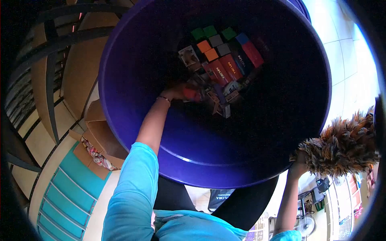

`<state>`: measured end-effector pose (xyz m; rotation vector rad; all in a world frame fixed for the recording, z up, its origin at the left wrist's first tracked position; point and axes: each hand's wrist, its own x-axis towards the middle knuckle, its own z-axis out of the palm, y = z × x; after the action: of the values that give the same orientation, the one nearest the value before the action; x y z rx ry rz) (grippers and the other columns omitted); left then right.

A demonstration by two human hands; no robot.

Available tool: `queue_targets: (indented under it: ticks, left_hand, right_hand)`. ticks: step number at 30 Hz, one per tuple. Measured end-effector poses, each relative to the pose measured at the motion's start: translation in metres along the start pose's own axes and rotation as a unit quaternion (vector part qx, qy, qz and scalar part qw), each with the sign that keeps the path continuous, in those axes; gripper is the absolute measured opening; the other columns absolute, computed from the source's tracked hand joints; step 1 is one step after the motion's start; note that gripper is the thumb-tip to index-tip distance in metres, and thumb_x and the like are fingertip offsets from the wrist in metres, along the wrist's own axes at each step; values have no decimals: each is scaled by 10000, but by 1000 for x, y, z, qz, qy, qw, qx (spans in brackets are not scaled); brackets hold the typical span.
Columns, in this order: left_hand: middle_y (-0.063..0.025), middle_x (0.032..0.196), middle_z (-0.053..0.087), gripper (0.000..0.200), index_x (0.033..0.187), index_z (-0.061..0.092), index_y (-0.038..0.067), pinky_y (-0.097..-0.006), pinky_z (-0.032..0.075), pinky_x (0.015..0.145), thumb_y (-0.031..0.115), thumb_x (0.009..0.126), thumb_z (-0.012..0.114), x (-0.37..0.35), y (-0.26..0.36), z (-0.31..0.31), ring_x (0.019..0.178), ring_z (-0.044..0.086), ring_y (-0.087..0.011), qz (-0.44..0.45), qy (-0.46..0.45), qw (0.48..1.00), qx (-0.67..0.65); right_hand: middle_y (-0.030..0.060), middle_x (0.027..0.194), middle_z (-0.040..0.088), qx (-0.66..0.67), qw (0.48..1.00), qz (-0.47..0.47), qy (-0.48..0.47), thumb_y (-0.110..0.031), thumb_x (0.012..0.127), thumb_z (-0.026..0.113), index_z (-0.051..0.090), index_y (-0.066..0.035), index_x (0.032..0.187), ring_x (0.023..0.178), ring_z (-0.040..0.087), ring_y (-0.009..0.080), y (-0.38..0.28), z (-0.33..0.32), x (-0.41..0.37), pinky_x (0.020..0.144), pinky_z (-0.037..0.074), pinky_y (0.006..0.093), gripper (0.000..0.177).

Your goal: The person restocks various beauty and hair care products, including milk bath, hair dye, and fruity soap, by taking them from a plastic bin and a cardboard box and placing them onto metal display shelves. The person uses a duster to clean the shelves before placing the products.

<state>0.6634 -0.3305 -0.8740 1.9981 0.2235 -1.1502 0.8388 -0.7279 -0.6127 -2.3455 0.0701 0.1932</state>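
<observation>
A large purple bin (pixel 177 148) fills the middle of the view, its inside dark. Small boxes lie at its bottom: green boxes (pixel 209 31), orange boxes (pixel 204 46), grey boxes (pixel 223 50) and red boxes (pixel 219 72) with white lettering. My left hand (pixel 175 92) reaches down inside, fingers closed around a small red item (pixel 191 93) beside the boxes. At the bin's right rim is my right hand (pixel 298 162), next to a brown feather duster (pixel 341 146); its fingers are mostly hidden by the feathers, so its hold is unclear.
Open cardboard boxes (pixel 105 128) stand left of the bin, near a black metal rack (pixel 50 80). A turquoise panel with metal bars (pixel 72 197) is at the lower left. A fan (pixel 306 226) and wire shelving appear at the lower right.
</observation>
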Motion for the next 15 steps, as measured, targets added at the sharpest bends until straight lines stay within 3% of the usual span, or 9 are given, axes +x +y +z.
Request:
queue_targets:
  ticks: [2,4,6,8,11,14,15]
  left_hand:
    - [-94,1112,509,640,1175,437,152,-363,356,896,217,587,683,-1,-7,18,1057,452,-266,124,-66,989,-43]
    - [-104,1115,504,633,1175,432,135,-369,345,909,211,598,684,4,3,46,1049,458,-271,42,-167,975,-140]
    - [-112,1125,497,642,1178,426,121,-370,339,916,220,602,691,10,23,61,1051,458,-273,18,-148,978,-144]
    - [-121,1142,487,666,1186,419,109,-368,337,916,243,599,701,6,54,57,1064,452,-270,49,-16,997,-60]
    - [-135,1087,496,653,1110,489,121,-358,334,920,240,521,746,35,18,105,1077,431,-270,-13,-6,986,-166]
    - [-142,1314,278,845,1243,361,142,-400,181,1013,446,545,727,-15,70,41,1234,213,-311,28,5,991,-130]
    - [-137,1270,319,798,1205,397,142,-400,219,992,416,538,738,-15,65,44,1196,261,-321,18,102,990,-98]
  right_hand:
    - [81,892,554,-90,995,4,-42,7,706,553,546,19,852,826,511,186,8,-10,1,785,411,320,147]
    - [79,892,552,-20,998,56,-28,1,702,548,544,18,849,834,506,183,-1,-6,0,796,406,326,148]
    - [78,892,552,17,997,78,-18,-6,703,550,543,18,852,834,505,184,-10,-3,-1,796,407,331,151]
    - [79,890,553,18,997,75,-18,-12,707,559,543,18,860,827,509,186,-15,-2,0,787,413,337,156]
    - [57,865,564,-54,998,8,-16,4,733,540,559,26,846,792,515,162,-11,-3,0,733,418,284,117]
    - [49,859,564,-140,987,-74,-26,1,735,538,564,19,842,773,523,162,12,-10,2,724,422,288,111]
    - [51,853,568,-67,998,-7,-16,4,729,537,565,15,839,783,527,165,8,-8,0,721,432,293,114]
